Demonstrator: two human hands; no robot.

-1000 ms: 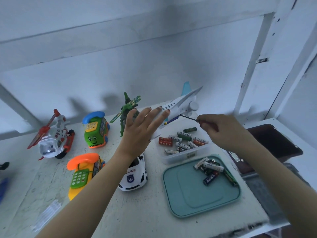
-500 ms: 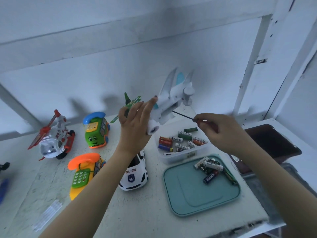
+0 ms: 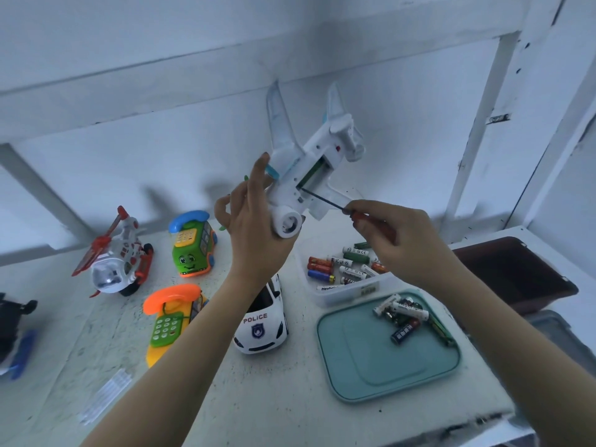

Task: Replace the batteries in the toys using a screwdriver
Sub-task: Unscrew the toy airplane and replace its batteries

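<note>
On the white table (image 3: 274, 408), near its front right edge, the teal tray (image 3: 380, 359) is sitting with loose batteries (image 3: 404, 312) bunching in its far corner. Well above the police car (image 3: 261, 321), in open air, the toy airplane (image 3: 309, 162) is hanging underside outward, the left hand (image 3: 254, 227) gripping its front end. The right hand (image 3: 396, 240) is pinching the red-handled screwdriver (image 3: 322, 198), tip resting at the battery slot's edge.

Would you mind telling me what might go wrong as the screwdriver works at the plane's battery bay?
The left hand holds the toy plane in mid-air by its lower end only, so prying may twist it loose above the police car. The right hand has the screwdriver tip at the green battery; it may slip or flick the battery out.
</note>
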